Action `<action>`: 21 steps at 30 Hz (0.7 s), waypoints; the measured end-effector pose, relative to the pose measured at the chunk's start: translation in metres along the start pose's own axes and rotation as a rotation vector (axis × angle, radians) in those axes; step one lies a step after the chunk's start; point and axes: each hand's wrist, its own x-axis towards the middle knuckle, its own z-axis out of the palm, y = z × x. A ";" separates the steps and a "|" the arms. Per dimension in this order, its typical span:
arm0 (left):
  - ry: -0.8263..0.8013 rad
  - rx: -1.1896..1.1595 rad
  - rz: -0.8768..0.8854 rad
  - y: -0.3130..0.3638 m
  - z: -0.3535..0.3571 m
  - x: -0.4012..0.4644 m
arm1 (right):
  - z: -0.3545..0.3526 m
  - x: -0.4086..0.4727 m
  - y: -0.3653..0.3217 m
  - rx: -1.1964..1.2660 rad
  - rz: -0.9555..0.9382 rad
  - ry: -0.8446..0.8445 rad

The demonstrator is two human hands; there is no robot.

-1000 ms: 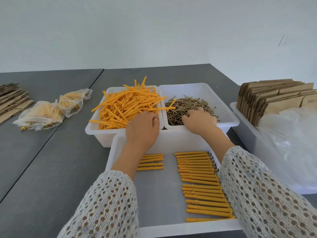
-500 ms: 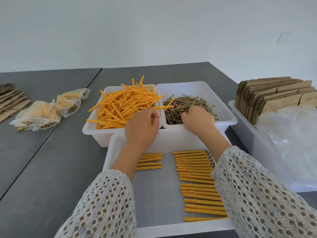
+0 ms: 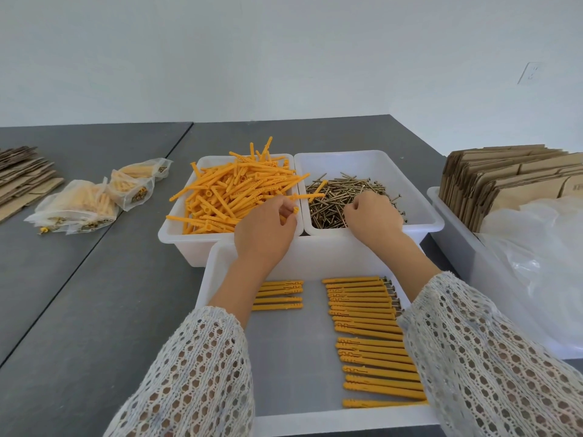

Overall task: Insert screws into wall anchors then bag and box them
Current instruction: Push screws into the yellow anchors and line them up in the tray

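A white bin (image 3: 176,234) holds a heap of loose orange wall anchors (image 3: 233,190). Beside it on the right, a second white bin (image 3: 419,212) holds brass screws (image 3: 340,190). My left hand (image 3: 265,234) rests at the anchor bin's near right corner, fingers closed on one orange anchor (image 3: 293,212). My right hand (image 3: 372,220) reaches into the screw bin with fingers curled over the screws; what it grips is hidden. A white tray (image 3: 217,266) in front holds two rows of assembled anchors (image 3: 366,326) with screw heads showing.
Filled clear bags of anchors (image 3: 91,197) lie on the grey table at left, beyond them flat cardboard (image 3: 22,178). At right a white bin (image 3: 454,247) holds folded cardboard boxes (image 3: 504,178) and clear plastic bags (image 3: 542,266).
My left hand has pinched up an orange anchor at the bin's corner. My right hand has stayed in the screw bin. The view has shifted slightly.
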 end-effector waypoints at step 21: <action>0.082 -0.139 0.102 0.009 0.001 -0.004 | -0.034 -0.004 -0.009 0.951 0.042 0.407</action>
